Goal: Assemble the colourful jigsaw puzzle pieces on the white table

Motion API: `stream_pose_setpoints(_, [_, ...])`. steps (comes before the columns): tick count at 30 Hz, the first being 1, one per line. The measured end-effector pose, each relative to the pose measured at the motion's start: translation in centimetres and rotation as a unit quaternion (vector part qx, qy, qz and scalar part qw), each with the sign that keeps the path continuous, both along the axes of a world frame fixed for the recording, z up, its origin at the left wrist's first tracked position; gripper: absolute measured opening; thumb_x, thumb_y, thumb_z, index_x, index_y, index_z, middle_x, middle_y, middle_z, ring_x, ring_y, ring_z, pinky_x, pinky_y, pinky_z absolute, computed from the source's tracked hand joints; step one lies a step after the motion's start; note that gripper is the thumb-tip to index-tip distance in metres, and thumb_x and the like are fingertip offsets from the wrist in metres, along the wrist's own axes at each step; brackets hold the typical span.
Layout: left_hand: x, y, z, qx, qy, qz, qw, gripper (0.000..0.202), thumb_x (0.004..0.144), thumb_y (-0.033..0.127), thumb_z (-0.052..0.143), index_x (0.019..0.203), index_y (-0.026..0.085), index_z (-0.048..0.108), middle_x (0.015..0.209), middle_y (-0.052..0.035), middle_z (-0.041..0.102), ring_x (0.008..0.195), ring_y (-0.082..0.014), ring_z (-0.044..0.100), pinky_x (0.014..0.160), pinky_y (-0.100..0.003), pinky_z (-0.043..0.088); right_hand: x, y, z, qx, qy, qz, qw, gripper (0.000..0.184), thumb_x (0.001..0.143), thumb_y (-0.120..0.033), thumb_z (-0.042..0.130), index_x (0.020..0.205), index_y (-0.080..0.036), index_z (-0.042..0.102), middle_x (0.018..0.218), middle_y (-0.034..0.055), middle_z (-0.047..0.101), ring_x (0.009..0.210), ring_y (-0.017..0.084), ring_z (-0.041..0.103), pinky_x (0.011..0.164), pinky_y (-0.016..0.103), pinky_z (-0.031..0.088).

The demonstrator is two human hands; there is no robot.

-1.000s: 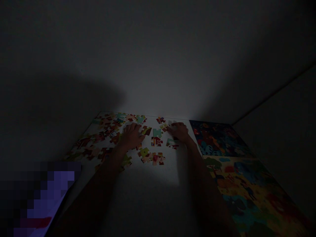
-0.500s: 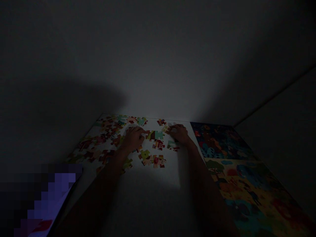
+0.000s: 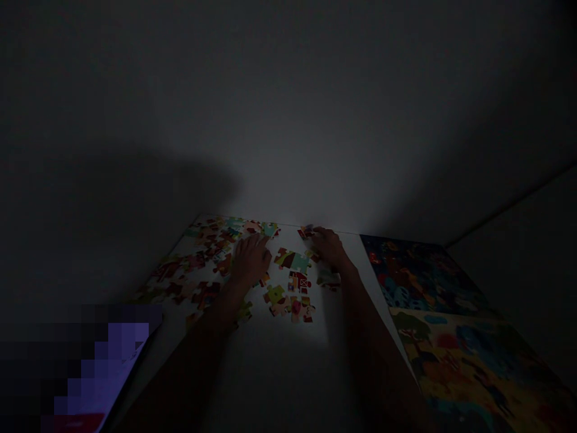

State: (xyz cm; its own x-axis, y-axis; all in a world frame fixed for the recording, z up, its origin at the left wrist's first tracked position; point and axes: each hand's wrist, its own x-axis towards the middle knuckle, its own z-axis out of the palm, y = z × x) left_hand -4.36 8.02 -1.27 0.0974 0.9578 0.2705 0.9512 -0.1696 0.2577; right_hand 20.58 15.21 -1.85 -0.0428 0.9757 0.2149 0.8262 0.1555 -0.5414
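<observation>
Both hands lay palm down on a white table (image 3: 279, 361) in very dim light, reaching toward its far edge. Left hand (image 3: 250, 260) rested flat with its fingers spread loosely, holding nothing that could be seen, its fingertips pointing toward twelve o'clock. Just to its three o'clock, touching or very nearly touching its fingers, lay a small joined cluster of puzzle pieces (image 3: 294, 260), brown on one side and light teal on the other. Right hand (image 3: 328, 246) lay at the three o'clock side of that cluster, fingers curled slightly downward over the table; whether it pinched a piece could not be told in the gloom. A small red piece (image 3: 305, 231) sat at the eleven o'clock side of the right hand's fingertips, close to the table's far edge.

At six o'clock from the cluster sat a piece with a red figure (image 3: 299, 281), and beyond it, nearer the person, a few green, pink and yellow loose pieces (image 3: 288, 304). A pale green piece (image 3: 328, 278) lay just beside the right wrist, at its six o'clock. A wide scatter of unsorted pieces (image 3: 198, 264) spread from nine o'clock of the left hand out to the table's left edge.

Two finished colourful puzzle pictures lay at the right: a dark blue and red one (image 3: 419, 273) farther away, and a yellow and blue one (image 3: 478, 367) nearer. A blurred purple patch (image 3: 103, 367) filled the lower left corner.
</observation>
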Motion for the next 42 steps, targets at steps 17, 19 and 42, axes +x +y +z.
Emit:
stream_pose_setpoints(17, [0.7,0.1,0.0,-0.066,0.046,-0.061,0.995,0.048,0.099,0.027,0.029,0.143,0.022,0.047,0.155,-0.0063,0.042,0.147,-0.0234,0.030,0.122,-0.058,0.010,-0.5,0.0,-1.3,0.004,-0.063,-0.012,0.998,0.032,0.093,-0.046,0.055,0.119,-0.032,0.069,0.135,0.0041,0.061,0.119,0.027,0.057,0.100,0.043,0.043])
stream_pose_setpoints(19, [0.7,0.1,-0.2,-0.052,0.038,-0.085,0.994,0.046,0.099,0.024,0.030,0.140,0.022,0.050,0.153,-0.0075,0.046,0.145,-0.0225,0.034,0.122,-0.056,0.012,-0.9,-0.3,-0.7,0.003,-0.057,-0.006,0.998,0.030,0.094,-0.045,0.054,0.116,-0.031,0.070,0.133,0.0043,0.063,0.118,0.027,0.057,0.100,0.044,0.043])
stream_pose_setpoints(42, [0.3,1.2,-0.2,0.013,-0.043,0.002,0.999,0.039,0.088,0.011,0.046,0.122,0.017,0.063,0.129,-0.0109,0.062,0.127,-0.0247,0.051,0.114,-0.041,0.035,-7.3,-2.2,2.1,-0.015,-0.114,0.097,0.989,0.041,0.086,-0.028,0.062,0.125,-0.017,0.063,0.122,0.0123,0.067,0.116,0.026,0.059,0.098,0.034,0.043])
